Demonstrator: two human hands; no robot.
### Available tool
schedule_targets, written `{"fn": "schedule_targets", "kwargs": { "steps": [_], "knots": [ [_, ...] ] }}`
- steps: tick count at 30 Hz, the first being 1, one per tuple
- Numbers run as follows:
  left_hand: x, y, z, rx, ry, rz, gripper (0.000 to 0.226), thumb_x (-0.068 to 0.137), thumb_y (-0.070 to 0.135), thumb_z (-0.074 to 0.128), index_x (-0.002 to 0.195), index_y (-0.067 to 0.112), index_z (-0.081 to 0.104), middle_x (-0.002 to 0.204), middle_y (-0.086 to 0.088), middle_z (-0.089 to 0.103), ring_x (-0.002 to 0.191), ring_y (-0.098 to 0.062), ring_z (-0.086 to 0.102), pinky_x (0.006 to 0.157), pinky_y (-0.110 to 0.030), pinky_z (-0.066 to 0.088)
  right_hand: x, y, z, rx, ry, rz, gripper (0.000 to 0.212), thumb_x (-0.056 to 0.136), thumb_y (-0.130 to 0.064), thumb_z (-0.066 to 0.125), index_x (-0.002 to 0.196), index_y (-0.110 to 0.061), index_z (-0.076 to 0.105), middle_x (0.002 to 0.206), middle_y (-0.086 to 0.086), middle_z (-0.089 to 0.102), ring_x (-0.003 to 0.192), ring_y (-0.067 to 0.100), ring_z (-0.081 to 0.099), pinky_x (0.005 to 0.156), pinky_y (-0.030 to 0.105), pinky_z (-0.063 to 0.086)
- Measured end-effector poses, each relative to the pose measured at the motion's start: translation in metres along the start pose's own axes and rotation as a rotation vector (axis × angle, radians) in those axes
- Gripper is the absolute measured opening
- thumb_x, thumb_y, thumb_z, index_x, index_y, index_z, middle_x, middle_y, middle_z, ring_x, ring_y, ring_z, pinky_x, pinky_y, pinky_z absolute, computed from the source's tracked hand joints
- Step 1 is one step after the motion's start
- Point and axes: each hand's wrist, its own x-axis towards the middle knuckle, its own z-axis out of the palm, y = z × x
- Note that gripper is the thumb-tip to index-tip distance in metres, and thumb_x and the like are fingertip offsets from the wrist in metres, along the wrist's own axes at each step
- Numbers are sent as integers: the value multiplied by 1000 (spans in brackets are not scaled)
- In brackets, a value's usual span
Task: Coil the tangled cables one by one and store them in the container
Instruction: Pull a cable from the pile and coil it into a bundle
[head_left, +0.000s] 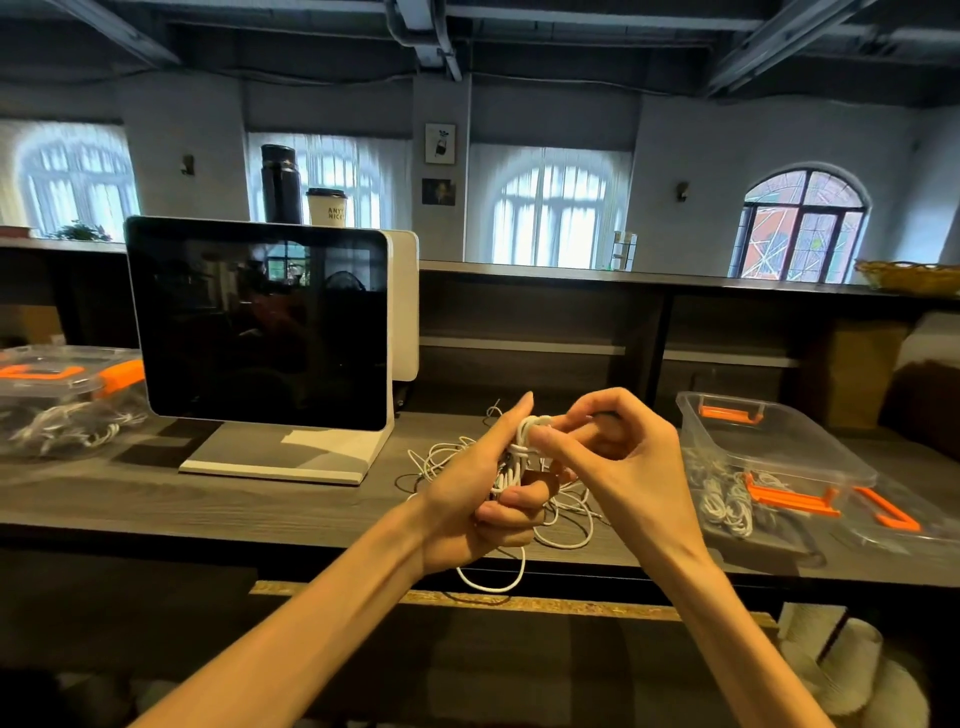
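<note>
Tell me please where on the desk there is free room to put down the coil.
Bare wood lies between the monitor base and the loose white cables, and along the front edge below that base. It is crowded around the cables under both hands and at the open container on the right.

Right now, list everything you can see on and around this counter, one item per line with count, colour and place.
cable coil: one, white, wound in the hands
tangled cables: a heap, white, on the counter under the hands
open container: one, clear with orange clips, right, coiled cables inside
lid: one, clear with orange handle, beside the open container
closed container: one, clear with orange clips, far left
screen: one, black on white stand, left of centre
flask: one, black, behind the screen
paper cup: one, white, by the flask
basket: one, woven, far right shelf
left hand: grips the cable coil
right hand: pinches the cable
</note>
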Motion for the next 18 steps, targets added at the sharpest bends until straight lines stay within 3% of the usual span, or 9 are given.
{"fn": "schedule_targets", "kwargs": {
  "steps": [3,5,8,10,13,15,18],
  "knots": [
    [2,-2,0,46,31,-1,62,96,63,47,133,16,64,56,2,32,38,-5,25,47,-18,12,-3,2,1,-128,5,-79,32,78,-39,83,98,-21,67,82,-10,73,77,12,74,65,24,61],
    [4,-2,2,134,70,67,51,98,60,45,107,17,72,55,2,32,39,-4,25,49,-22,11,-3,2,-2,-150,-45,-74,25,83,-41,79,97,-23,71,83,-11,73,80,9,72,66,21,57],
    [3,3,4,336,115,171,54,101,56,41,72,22,70,49,2,34,35,-6,26,43,-26,12,6,-4,-14,83,-49,140,25,93,-41,63,96,-21,78,78,-16,71,75,-5,63,62,11,47],
    [0,6,4,416,86,171,55,103,55,38,80,19,73,49,0,33,36,-8,26,43,-28,13,15,-7,-21,87,-184,250,28,94,-43,59,100,-26,80,86,-18,74,78,-8,62,62,9,46],
    [0,7,3,384,3,126,59,103,57,34,87,13,70,49,1,31,37,-7,25,45,-29,12,19,-7,-23,77,-416,339,28,90,-44,63,96,-24,82,97,-2,75,92,14,66,76,25,48],
    [3,6,4,305,-48,86,61,100,61,33,80,13,65,48,3,30,36,-7,24,43,-26,12,20,-4,-25,131,-416,351,27,91,-38,66,97,-17,82,98,8,73,91,23,61,77,34,45],
    [4,7,4,240,-96,62,60,99,63,34,75,14,60,48,4,32,36,-6,26,39,-20,19,21,-2,-26,209,-408,359,27,88,-33,70,101,-13,81,100,12,74,90,24,62,73,32,44]
  ]
}}
